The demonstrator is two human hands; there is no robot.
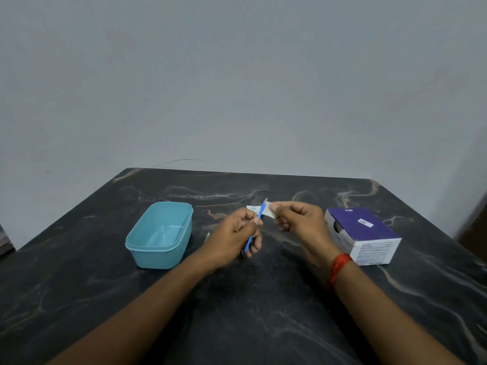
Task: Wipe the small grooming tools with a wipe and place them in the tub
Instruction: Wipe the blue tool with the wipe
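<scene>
Pinching a slim blue plastic grooming tool point(260, 214) near its lower half, the left hand point(234, 233) has its fingers curled round the thin, straight shaft and holds it tilted above the counter point(237, 312), tip pointing up and away. The right hand point(297, 219) nips a small, crumpled white wipe point(267, 208) between thumb and forefinger, and the wipe meets the upper end of the tool. A red thread band point(338, 270) circles the right wrist. To the left of both hands and near them sits the tub point(147, 246), a teal plastic rectangle with rounded corners, a thickened rim and smooth, glossy walls, its inner floor in plain view. Just right of the right hand lies a cardboard box point(363, 227), purple on top with a small white sticker and white on the near side, printed with fine text too small to read. The counter is dark, polished stone veined in pale brown and white. Its far edge meets a plain grey-blue wall point(237, 75) and its far corners are cut off at an angle. Broad bare stone lies between tub and box and along the forearms.
</scene>
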